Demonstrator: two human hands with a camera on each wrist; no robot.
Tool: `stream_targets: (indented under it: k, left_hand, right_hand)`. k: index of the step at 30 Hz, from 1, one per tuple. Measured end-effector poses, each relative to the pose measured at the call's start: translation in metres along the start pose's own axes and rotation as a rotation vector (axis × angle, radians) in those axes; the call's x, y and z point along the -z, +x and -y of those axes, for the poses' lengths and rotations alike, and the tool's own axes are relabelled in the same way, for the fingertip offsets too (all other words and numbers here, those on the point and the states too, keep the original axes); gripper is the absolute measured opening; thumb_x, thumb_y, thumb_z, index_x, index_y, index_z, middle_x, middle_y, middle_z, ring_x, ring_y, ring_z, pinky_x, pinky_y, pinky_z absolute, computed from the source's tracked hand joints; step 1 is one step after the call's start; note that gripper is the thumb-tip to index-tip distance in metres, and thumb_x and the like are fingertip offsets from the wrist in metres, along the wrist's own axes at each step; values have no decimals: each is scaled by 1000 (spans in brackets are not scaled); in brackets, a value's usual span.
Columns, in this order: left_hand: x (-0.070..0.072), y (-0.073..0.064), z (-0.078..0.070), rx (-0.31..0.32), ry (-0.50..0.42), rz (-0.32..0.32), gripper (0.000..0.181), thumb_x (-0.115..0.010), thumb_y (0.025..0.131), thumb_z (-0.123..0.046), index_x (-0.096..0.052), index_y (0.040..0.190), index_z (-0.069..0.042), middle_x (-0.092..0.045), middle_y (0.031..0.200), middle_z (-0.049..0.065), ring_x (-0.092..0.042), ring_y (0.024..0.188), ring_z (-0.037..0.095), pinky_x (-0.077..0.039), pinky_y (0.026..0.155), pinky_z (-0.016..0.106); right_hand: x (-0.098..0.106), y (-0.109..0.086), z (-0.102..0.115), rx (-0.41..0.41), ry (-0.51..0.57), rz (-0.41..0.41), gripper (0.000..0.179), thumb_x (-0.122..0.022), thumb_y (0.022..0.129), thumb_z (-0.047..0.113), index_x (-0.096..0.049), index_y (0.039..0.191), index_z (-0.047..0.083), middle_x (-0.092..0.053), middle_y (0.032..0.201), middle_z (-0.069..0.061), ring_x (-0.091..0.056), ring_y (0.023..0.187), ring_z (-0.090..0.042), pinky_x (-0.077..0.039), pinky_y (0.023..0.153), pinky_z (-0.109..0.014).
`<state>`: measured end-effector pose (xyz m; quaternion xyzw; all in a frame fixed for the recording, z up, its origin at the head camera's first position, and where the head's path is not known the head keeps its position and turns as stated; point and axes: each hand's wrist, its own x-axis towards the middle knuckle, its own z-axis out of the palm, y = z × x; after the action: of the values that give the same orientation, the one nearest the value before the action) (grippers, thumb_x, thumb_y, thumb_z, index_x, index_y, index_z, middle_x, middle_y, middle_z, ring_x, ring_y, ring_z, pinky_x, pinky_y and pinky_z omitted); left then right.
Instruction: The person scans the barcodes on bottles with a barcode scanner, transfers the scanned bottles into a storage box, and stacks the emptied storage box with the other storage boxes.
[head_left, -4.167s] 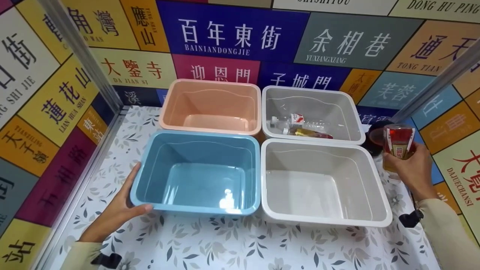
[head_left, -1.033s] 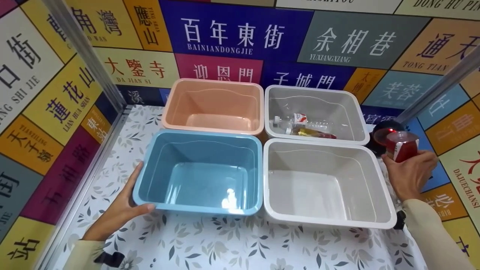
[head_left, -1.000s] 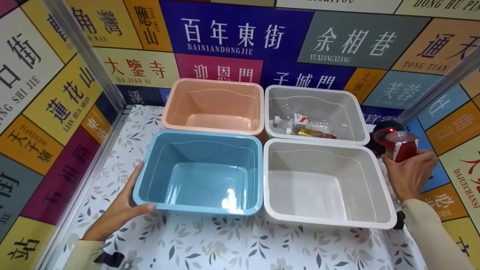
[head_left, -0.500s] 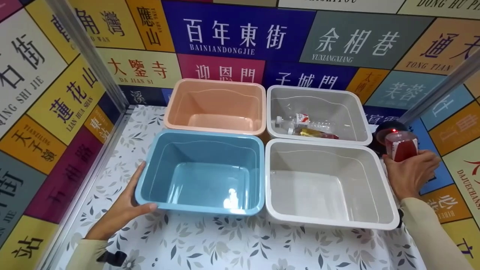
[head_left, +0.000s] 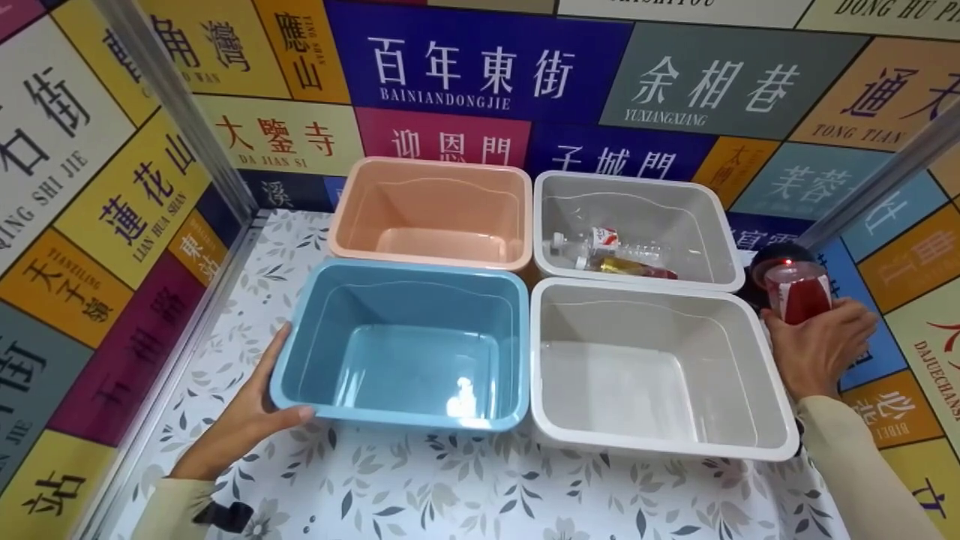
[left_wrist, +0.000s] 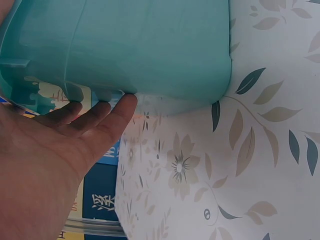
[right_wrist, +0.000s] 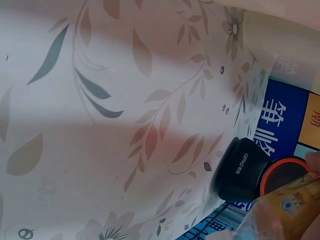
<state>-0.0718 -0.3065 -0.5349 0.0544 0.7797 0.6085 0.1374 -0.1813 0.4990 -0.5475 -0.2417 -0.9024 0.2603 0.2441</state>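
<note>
In the head view my right hand [head_left: 823, 349] grips a clear plastic bottle [head_left: 802, 294] with a red and gold label, beyond the right side of the bins. The bottle is tilted, its flat clear end facing a black device [head_left: 772, 262] with a glowing red light. The right wrist view shows the gold part of the bottle [right_wrist: 290, 207] close to the device's orange ring [right_wrist: 282, 172]. My left hand [head_left: 236, 427] rests at the near left corner of the blue bin [head_left: 281, 390], thumb on the front rim. Its fairly straight fingers touch the outer wall [left_wrist: 115, 65].
Right of the blue bin stands a white bin [head_left: 660, 446]. Behind them are a peach bin [head_left: 431, 262] and a grey bin [head_left: 720, 210] holding several plastic bottles [head_left: 626, 251]. Lettered panels [head_left: 480, 60] enclose the flower-patterned table [head_left: 420, 480].
Over about four seconds my right hand has tipped the bottle from upright toward the black device, whose red light now shows. The bottle's end shifted slightly left recently. My left hand stays at the blue bin.
</note>
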Motion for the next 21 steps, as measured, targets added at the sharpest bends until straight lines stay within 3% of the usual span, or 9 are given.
stream_targets:
  k: [2, 7, 10, 13, 15, 18, 21]
  left_hand:
    - [0, 0, 0, -2, 1, -2, 116, -78, 99, -15, 1, 174, -54, 8, 185, 3, -12, 163, 44, -38, 118, 38]
    - [0, 0, 0, -7, -20, -1, 116, -79, 99, -14, 1, 174, -53, 10, 185, 5, -11, 163, 46, -27, 123, 67]
    - [1, 0, -1, 4, -24, 6, 114, -77, 100, -15, 1, 173, -55, 10, 184, 3, -10, 163, 45, -36, 123, 54]
    - [2, -1, -2, 13, -30, 15, 112, -76, 102, -16, 1, 173, -55, 9, 184, 2, -9, 164, 44, -44, 114, 29]
    - [1, -2, -2, 17, -37, 19, 112, -76, 102, -17, 1, 173, -55, 9, 184, 2, -10, 164, 44, -44, 107, 20]
    - [1, -1, -3, 23, -38, 18, 112, -77, 102, -18, 1, 173, -56, 9, 185, 2, -11, 163, 44, -44, 107, 20]
    - [0, -1, -4, 30, -28, 13, 113, -78, 102, -19, 1, 173, -56, 8, 185, 3, -12, 163, 44, -42, 116, 36]
  right_hand:
    - [0, -1, 0, 17, 9, -18, 94, -79, 98, 51, -28, 161, 4, -33, 159, -27, -30, 150, -39, -27, 126, -56]
    - [0, -3, -1, 84, 26, -79, 96, -82, 96, 54, -34, 162, 5, -37, 157, -26, -35, 147, -39, -32, 123, -55]
    - [-1, -3, -2, 104, 33, -104, 92, -80, 97, 55, -36, 162, 7, -38, 156, -25, -36, 146, -38, -34, 122, -53]
    - [-2, -4, -4, 114, 40, -117, 88, -76, 99, 56, -38, 162, 9, -39, 156, -23, -37, 147, -35, -35, 123, -52]
    - [-2, -4, -6, 130, 37, -127, 85, -76, 98, 55, -40, 161, 9, -40, 156, -23, -38, 147, -35, -34, 124, -52]
    - [-2, -3, -9, 170, 26, -144, 82, -76, 97, 51, -43, 157, 5, -43, 153, -25, -39, 145, -38, -31, 123, -57]
    - [-1, -3, -11, 192, 6, -155, 80, -75, 97, 47, -44, 156, 4, -44, 152, -27, -39, 144, -41, -29, 122, -61]
